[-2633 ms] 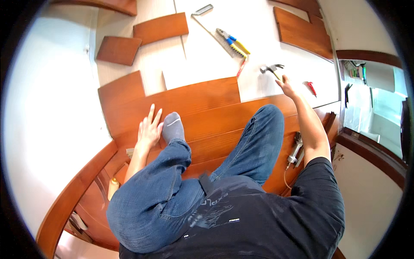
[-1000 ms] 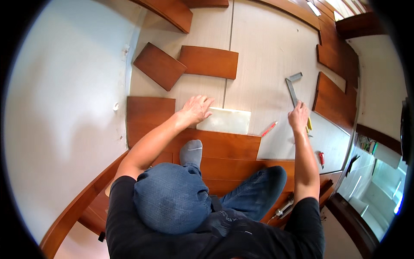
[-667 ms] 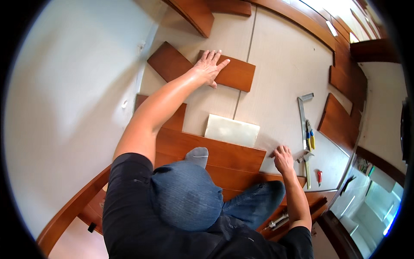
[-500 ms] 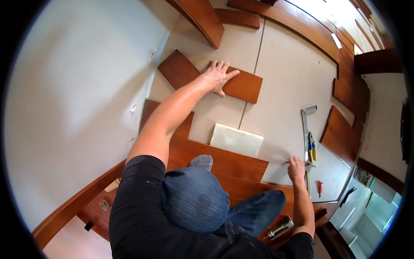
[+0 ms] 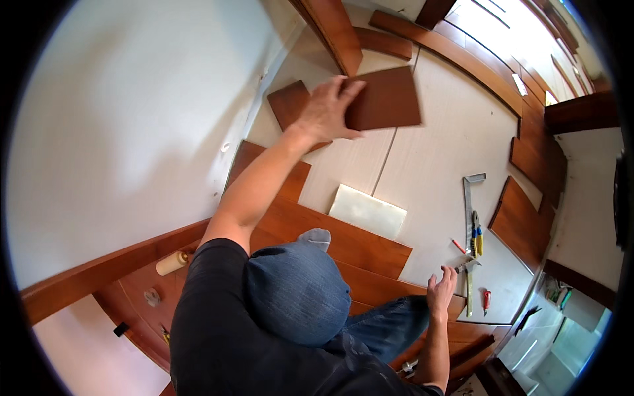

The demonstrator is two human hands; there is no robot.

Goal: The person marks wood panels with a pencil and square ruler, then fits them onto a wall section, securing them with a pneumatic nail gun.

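My left hand (image 5: 322, 112) grips a short brown wooden board (image 5: 386, 99), lifted above the pale subfloor, partly over another board (image 5: 287, 102). The hand is slightly blurred. A cream rectangular piece (image 5: 367, 211) lies along the edge of the laid planks (image 5: 370, 256) around my bent knees. Low on the right, my right hand (image 5: 441, 287) is open and empty beside a hammer (image 5: 469, 297). Above that lie a metal square (image 5: 467, 198), yellow-and-blue pliers (image 5: 480, 244) and a red pencil (image 5: 458, 245). A red knife (image 5: 487, 300) lies right of the hammer.
A white wall (image 5: 132, 152) borders the left, with a wooden rail (image 5: 99, 270) and a pale cylindrical object (image 5: 173, 263) lower down. Loose cut boards (image 5: 515, 221) lie at the right. Long boards (image 5: 449, 53) run along the far side, and dark wooden trim (image 5: 574, 111) juts in at right.
My left hand has gone from resting on the board to lifting it, swinging it upward. My right hand has shifted slightly down and left, its fingers more spread. The view has tilted and shifted.
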